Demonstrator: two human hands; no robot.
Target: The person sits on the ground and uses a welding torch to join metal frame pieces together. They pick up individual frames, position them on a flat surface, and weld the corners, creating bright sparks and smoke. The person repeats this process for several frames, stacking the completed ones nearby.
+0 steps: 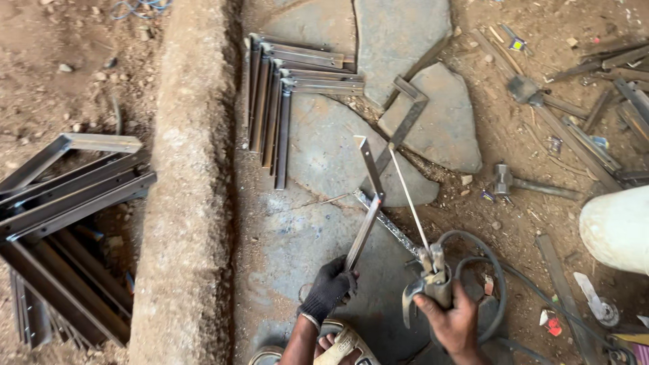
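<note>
- We have our left hand [329, 289], in a dark glove, with its fingers [340, 274] wrapped tight around the lower end of a flat steel strip [365, 226], which slopes up and away to where it meets a second, angled piece [370, 165].
- Our bare right hand [454, 323] has its fingers closed around a welding electrode holder [427, 284]; the thin electrode rod [407, 196] sticks up from it and leans toward the top of the steel strip.
- We judge the step in hand to be lining the rod tip up with the joint between the two pieces; the next move calls for a steady strip and a rod tip brought right to the seam.
- A grey cable [488, 270] loops just right of the steel strip, near enough to drag on our right wrist.
- The strip stands over flat stone slabs [324, 145] set in the dirt floor.
- Above and left of the strip lies a neat row of finished L-shaped brackets [284, 88]; a lone bracket [405, 115] lies just above it.
- Right of the strip lie two hammers [534, 186] and loose steel offcuts [608, 81].
- Far left of the strip, past a concrete ridge [186, 182], more angle frames [61, 209] are stacked.
</note>
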